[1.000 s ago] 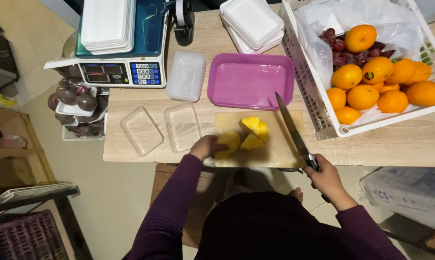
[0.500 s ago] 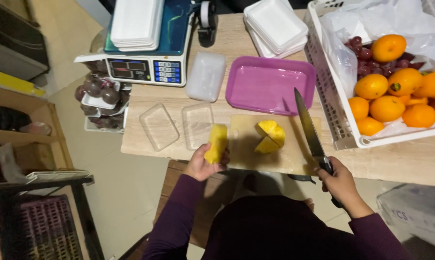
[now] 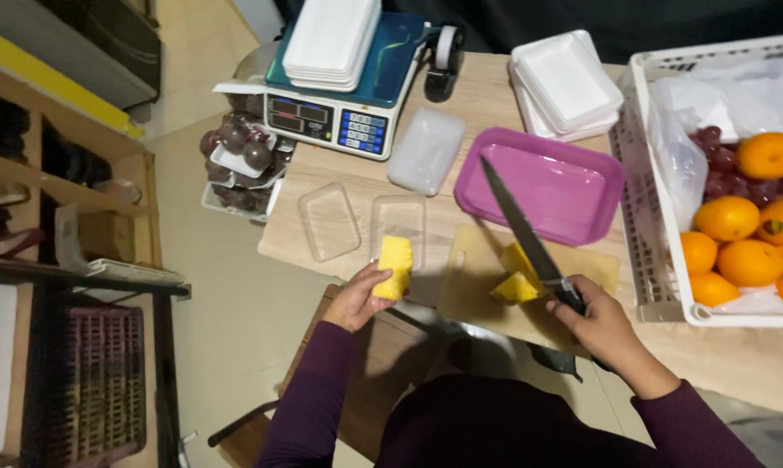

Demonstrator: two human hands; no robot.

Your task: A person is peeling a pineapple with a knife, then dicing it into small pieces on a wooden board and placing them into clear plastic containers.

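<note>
My left hand (image 3: 359,300) holds a yellow fruit piece (image 3: 395,267) just over the near end of a clear plastic container (image 3: 399,227), left of the wooden cutting board (image 3: 478,286). My right hand (image 3: 601,328) grips the handle of a long kitchen knife (image 3: 523,230), blade pointing away over the board. More yellow fruit pieces (image 3: 516,276) lie on the board beside the blade.
A second clear container (image 3: 328,221) and a clear lid (image 3: 426,151) lie on the table. A purple tray (image 3: 543,184), a scale (image 3: 350,95) with stacked white foam trays (image 3: 565,84), and a white basket (image 3: 660,225) of oranges (image 3: 734,221) stand behind. Packed dark fruit (image 3: 244,156) sits at left.
My left hand has carried a yellow fruit piece leftward off the board to the clear container. The knife hand stays over the board, blade raised.
</note>
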